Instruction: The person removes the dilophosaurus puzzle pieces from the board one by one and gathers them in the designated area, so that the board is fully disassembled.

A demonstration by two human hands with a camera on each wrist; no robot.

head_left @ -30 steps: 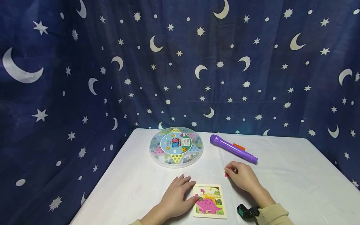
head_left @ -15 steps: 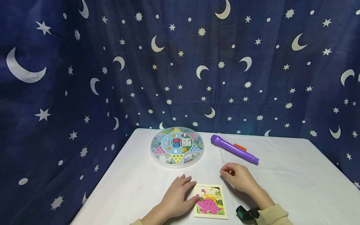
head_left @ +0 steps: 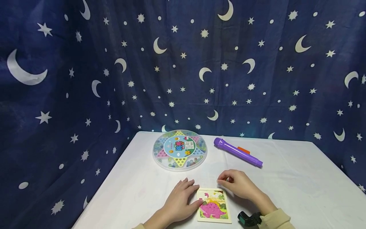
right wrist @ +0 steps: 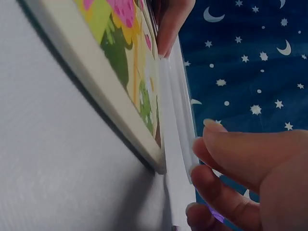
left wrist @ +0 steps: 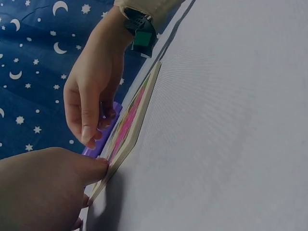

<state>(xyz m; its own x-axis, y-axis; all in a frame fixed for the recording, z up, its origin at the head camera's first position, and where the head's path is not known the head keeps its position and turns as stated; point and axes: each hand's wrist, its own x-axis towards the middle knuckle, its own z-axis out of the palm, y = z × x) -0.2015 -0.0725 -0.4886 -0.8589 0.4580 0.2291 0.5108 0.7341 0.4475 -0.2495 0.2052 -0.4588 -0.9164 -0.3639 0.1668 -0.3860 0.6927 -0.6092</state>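
A square dinosaur jigsaw puzzle (head_left: 213,210) in a pale wooden tray lies flat at the front of the white table. Part of its upper left shows a pale gap beside the pink dinosaur's head. My left hand (head_left: 180,202) rests at the tray's left side, thumb on the frame and index fingertip by the top-left corner, fingers extended. Just beyond the top-right corner is my right hand (head_left: 238,184), thumb and fingers curled together in a pinch. The small puzzle piece it took is hidden by the fingers. In the right wrist view, the right fingertips (right wrist: 211,127) face the tray's corner.
Behind the hands lies a round, clear-lidded Chinese checkers set (head_left: 180,150) with coloured marbles. Right of it is a purple toy microphone (head_left: 238,152) with an orange item (head_left: 244,150) against its far side. A starry blue curtain (head_left: 183,63) hangs beyond the table.
The right hand has moved left and nearer to the puzzle, from the spot where a small pink piece showed at its fingertips. The left hand stays at the tray.
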